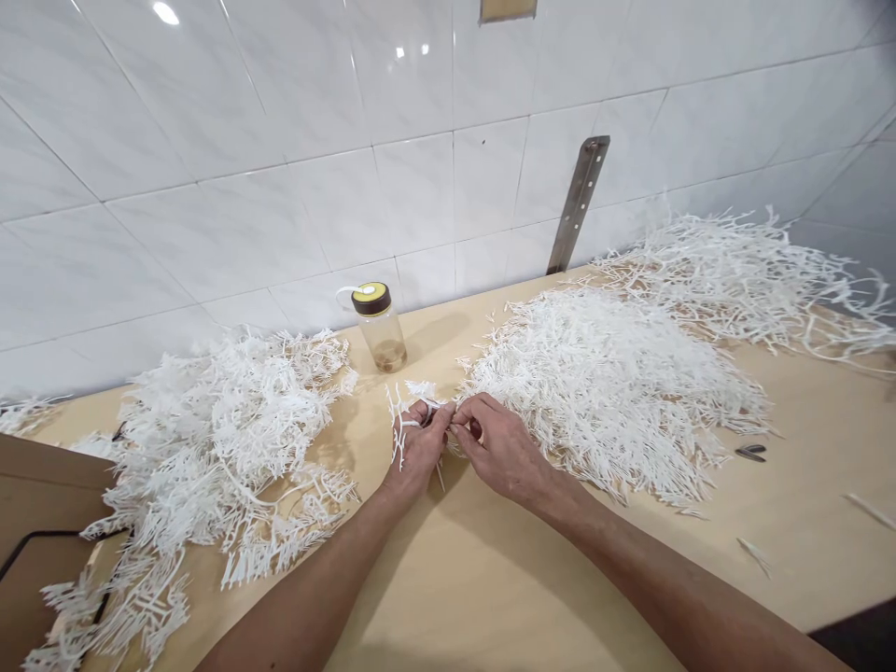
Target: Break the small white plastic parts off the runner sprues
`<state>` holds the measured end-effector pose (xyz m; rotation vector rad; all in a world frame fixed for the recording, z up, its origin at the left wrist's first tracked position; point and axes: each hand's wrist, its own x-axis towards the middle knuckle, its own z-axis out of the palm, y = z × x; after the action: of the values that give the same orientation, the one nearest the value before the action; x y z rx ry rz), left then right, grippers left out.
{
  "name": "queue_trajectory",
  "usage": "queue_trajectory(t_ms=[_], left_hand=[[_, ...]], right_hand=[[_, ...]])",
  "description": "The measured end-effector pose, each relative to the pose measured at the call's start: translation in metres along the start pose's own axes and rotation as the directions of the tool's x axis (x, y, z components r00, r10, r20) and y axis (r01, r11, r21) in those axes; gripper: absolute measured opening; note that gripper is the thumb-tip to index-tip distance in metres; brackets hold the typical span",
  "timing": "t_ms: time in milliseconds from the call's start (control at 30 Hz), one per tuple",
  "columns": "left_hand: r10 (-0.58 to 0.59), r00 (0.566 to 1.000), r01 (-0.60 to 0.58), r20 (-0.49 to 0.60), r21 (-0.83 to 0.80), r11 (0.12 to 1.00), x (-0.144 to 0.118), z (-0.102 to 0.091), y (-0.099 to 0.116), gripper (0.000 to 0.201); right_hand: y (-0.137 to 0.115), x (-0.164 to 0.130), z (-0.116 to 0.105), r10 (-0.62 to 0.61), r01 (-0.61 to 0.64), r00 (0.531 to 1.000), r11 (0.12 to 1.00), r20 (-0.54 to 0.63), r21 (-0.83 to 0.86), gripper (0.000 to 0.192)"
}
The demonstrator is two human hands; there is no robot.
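- Head view, item one: my left hand [418,446], fingers curled shut around a white comb-like plastic piece [400,429] whose thin teeth stick out to the left of and below my fist.
- My right hand [498,446], thumb and fingertips pinched on the right end of that same piece, meeting the left hand just above the wooden tabletop [490,579], near the middle of the scene.
- Bottle [379,327], clear plastic, upright, far of my hands and close to the tiled wall [231,159]; yellow-topped dark lid closed, white strap looped at the neck; a shallow brownish layer sits at the bottom, otherwise it looks empty. What the layer is, I cannot tell.
- Left heap [210,448]: branched white plastic strips with teeth attached, loose on the table, spreading from far left to near left.
- Middle heap [609,383]: short white plastic sticks, densely piled, just right of my right hand.
- Far-right heap [742,271]: long, thin white strips, tangled, lying against the wall.
- Cardboard box [42,523], at the near left edge, partly under the left heap; its inside is not visible.
- Metal bar [578,201], leaning on the wall beyond the middle heap.
- Small dark tool [750,453], on the table right of the middle heap; its kind is unclear.
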<state>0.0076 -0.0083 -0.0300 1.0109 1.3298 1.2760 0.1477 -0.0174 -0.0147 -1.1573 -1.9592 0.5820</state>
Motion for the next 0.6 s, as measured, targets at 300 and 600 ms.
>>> queue_trajectory(t_ms=[300,600], left_hand=[[-0.023,1.0,0.023,-0.002,0.005,1.0,-0.002,0.0,0.006,0.046],[-0.041,0.999,0.04,0.014,0.045,0.998,-0.004,-0.001,0.006,0.045]], right_hand=[[-0.001,0.001,-0.002,0.03,-0.031,0.999,0.999,0.013,0.037,0.011],[-0.007,0.002,-0.008,0.087,-0.091,0.992,0.995,0.088,0.043,0.013]])
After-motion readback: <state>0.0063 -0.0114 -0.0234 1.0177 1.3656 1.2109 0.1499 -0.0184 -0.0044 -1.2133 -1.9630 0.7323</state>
